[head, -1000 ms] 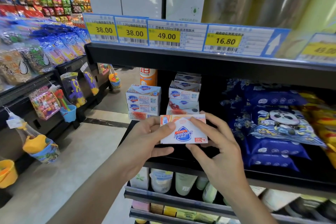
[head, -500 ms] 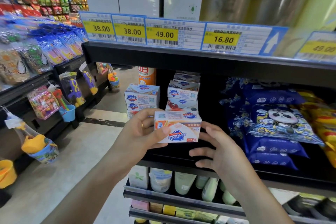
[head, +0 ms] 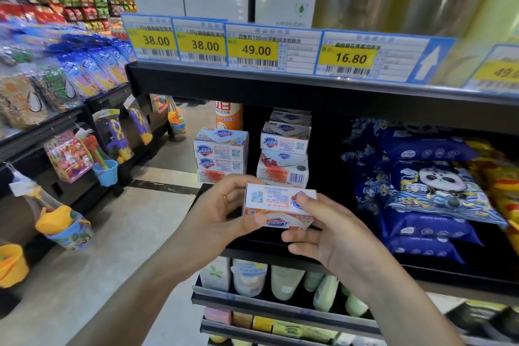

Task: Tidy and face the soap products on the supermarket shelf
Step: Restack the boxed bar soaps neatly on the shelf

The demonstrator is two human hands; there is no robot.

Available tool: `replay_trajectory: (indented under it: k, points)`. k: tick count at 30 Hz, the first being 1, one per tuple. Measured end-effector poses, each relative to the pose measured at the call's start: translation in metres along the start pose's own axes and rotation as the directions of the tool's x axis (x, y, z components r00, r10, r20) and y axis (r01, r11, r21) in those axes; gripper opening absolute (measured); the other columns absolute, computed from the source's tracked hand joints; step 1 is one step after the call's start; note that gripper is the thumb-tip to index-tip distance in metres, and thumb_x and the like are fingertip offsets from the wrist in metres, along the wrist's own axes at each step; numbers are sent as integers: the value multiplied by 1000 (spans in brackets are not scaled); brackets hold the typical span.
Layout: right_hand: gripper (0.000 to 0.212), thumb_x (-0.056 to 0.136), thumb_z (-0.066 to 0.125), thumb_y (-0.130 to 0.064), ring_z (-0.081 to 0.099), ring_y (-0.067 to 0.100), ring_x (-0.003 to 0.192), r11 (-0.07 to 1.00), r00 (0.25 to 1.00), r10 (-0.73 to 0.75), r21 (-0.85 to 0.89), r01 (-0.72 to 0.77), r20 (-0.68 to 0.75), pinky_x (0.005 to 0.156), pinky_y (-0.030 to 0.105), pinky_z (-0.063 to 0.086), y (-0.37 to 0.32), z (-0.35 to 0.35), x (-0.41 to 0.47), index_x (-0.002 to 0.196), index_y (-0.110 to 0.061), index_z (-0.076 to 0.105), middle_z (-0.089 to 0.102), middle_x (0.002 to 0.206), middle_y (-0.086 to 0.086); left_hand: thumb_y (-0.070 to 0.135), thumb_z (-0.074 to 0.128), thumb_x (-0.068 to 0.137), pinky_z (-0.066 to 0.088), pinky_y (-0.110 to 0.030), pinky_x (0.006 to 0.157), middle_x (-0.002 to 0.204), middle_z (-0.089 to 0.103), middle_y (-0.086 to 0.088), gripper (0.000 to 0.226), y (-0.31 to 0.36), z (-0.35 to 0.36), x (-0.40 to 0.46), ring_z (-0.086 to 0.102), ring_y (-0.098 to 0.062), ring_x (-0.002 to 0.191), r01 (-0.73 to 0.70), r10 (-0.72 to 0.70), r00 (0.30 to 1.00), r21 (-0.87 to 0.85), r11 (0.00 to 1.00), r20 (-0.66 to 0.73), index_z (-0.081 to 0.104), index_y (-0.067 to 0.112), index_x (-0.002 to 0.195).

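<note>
A white and orange soap box (head: 276, 206) is held in front of the black shelf (head: 280, 251), tipped so its barcode side faces up. My left hand (head: 224, 213) grips its left end, thumb across the front. My right hand (head: 323, 230) holds the right end with fingers under it and the thumb on top. Behind it stand two stacks of soap boxes: a left stack (head: 220, 156) of three and a taller right stack (head: 285, 152), whose lower box shows a barcode.
Blue panda-print packs (head: 432, 194) fill the shelf's right side, with yellow packs (head: 505, 191) beyond. An orange bottle (head: 228, 115) stands behind the stacks. Price tags (head: 254, 49) line the shelf above. Tubes and jars (head: 280, 279) sit below. Toys hang on the aisle rack (head: 106, 146) at left.
The box has been turned from front-facing to barcode side up. My right hand, which had let go half a second ago, has come back onto its right end.
</note>
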State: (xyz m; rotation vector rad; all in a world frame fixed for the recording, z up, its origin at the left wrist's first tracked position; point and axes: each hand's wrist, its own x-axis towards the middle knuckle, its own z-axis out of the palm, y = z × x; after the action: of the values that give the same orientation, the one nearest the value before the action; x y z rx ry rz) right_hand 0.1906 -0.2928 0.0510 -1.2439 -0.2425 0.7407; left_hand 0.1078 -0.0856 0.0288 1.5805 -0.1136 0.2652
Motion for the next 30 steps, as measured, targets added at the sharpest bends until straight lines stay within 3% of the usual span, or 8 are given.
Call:
replay_trajectory:
  k: [4,7,11,15,17,19,25,30]
  points:
    - [46,73,78,-30,72,26,82,999,998,-49,-6,49,-35,73,32,62,2,0,2,116,-14,75,76,110,19,17,83,86,51,-24,102,136,69,-3,52,-4,0,-2,62,-20,132,24,-23,1000,21,1000,-7,64,32,132]
    - [49,70,78,-23,75,26,93,995,994,-95,-2,95,-53,79,31,62,4,-2,2,118,-12,72,77,112,16,33,88,81,51,-22,103,143,64,8,67,-5,0,-4,59,-12,135,92,-92,996,-5,996,-15,57,41,140]
    - [52,68,78,-14,73,26,110,989,987,-149,19,150,-53,85,33,62,6,-4,2,119,-9,69,76,117,13,59,88,76,55,-39,106,140,66,5,77,-6,1,-7,62,-17,133,196,-205,977,-149,969,-48,55,44,143]
    - [38,84,69,7,73,26,112,984,983,-180,-21,179,-37,89,33,61,7,-4,1,119,-9,68,76,118,11,73,70,80,63,-35,86,131,73,1,56,3,6,-6,72,-17,116,315,-336,940,-229,921,-58,70,44,127]
    - [38,86,66,12,72,26,111,980,980,-195,-51,193,-40,91,33,60,8,-3,0,118,-10,69,75,119,11,77,59,81,61,-32,70,121,76,-1,55,6,7,-5,75,-18,94,383,-408,910,-221,897,-76,75,41,119]
    - [40,86,65,15,72,27,111,975,976,-211,-81,207,-43,96,37,57,9,-2,-1,117,-10,69,75,120,10,79,54,82,58,-31,63,116,77,-2,59,8,7,-4,73,-19,84,426,-449,890,-212,880,-76,76,38,117]
    - [44,83,67,20,70,27,114,960,971,-239,-159,232,-26,102,43,54,10,-1,-4,117,-9,67,75,119,6,81,58,85,59,-31,65,114,79,-6,55,13,8,-4,76,-20,88,461,-480,876,-203,864,-54,79,37,111]
    - [47,82,65,24,72,24,111,950,967,-253,-184,252,19,95,37,59,14,-2,-5,115,-10,67,76,117,4,77,65,79,61,-29,66,116,79,-7,52,13,10,-3,79,-21,93,492,-512,858,-215,843,-46,78,39,112]
